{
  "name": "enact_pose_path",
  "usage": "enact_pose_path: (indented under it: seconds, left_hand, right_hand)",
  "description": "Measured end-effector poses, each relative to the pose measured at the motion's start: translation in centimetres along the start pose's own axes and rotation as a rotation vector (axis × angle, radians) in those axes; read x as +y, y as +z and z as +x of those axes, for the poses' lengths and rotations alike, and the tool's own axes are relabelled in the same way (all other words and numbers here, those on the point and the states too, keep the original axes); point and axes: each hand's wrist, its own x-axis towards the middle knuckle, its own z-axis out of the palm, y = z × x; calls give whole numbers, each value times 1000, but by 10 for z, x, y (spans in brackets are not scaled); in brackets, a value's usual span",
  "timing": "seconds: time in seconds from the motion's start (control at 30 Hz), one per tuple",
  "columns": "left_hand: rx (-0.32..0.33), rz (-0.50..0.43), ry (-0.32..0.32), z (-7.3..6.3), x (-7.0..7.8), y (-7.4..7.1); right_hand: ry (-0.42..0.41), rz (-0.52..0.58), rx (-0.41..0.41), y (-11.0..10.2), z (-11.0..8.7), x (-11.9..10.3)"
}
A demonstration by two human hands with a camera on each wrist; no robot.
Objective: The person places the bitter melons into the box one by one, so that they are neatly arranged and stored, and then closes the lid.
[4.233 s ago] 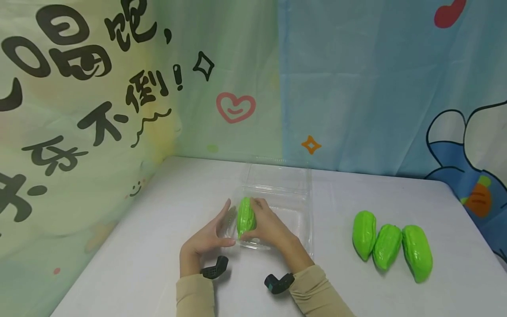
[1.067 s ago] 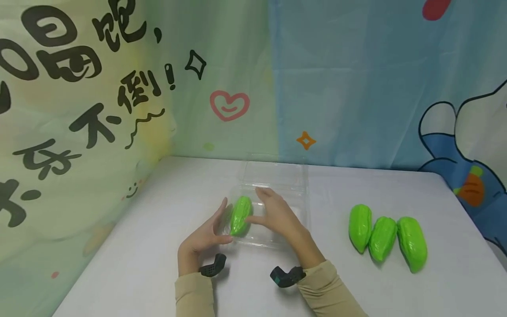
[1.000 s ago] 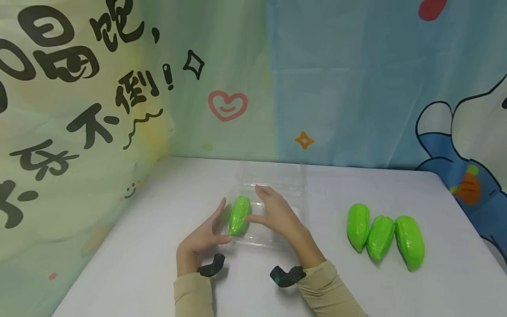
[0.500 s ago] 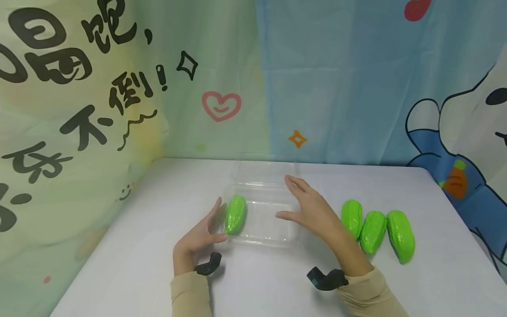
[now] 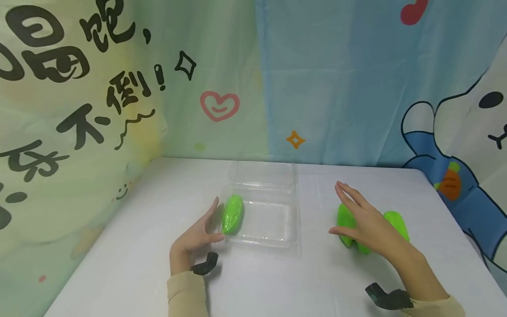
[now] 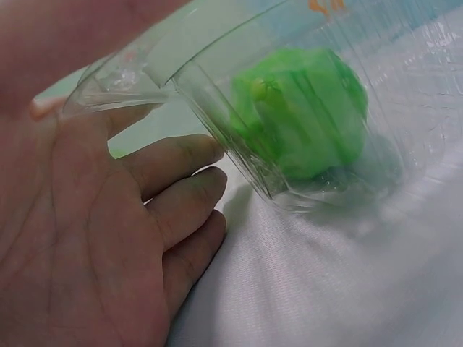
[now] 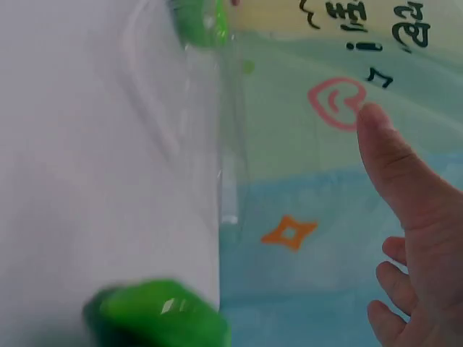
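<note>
the left hand (image 5: 196, 237) rests spread against a clear box (image 5: 266, 220), a green fruit (image 5: 233, 214) inside beside it — the right hand (image 5: 370, 229), splayed and empty, hangs over other fruits (image 5: 397, 223).

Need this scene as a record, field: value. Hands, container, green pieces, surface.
Left hand: at container's left side, fingers extended
Right hand: over outside pieces, holding nothing
Container: clear, lid open
Inside piece: one, at container's left
Outside pieces: partly hidden by right hand, count unclear
Surface: white table
</note>
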Motion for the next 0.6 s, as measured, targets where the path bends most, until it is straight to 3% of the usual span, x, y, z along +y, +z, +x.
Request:
enact_pose_path:
  seconds: [0.2,0.6]
  left_hand:
    - [-7,-19,9,0,-2,1]
    - [-4,-13,-21,0,0,1]
  right_hand:
    - [91,54,-42,-6,-26,40]
    - [164,165,-34,-13,-64,99]
